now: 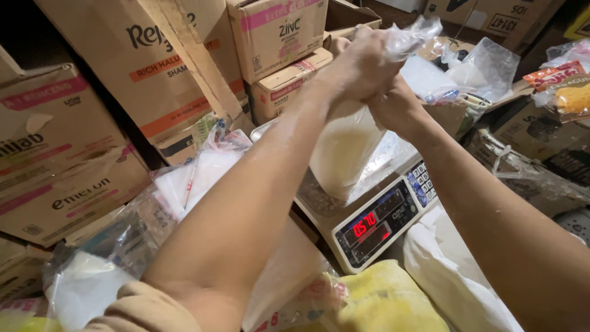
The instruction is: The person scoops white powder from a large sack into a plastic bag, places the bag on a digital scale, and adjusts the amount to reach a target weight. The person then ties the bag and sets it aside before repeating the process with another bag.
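A clear plastic bag filled with white powder hangs just above the pan of a digital scale. Both hands grip its twisted neck at the top. My left hand is closed around the neck from the left. My right hand clasps it from the right, just below. The loose top of the bag sticks out above the hands. The scale's red display is lit.
Stacked cardboard boxes fill the left and back. Filled plastic bags lie at the left. A yellow sack and a white sack sit in front of the scale. Packaged snacks are at the far right.
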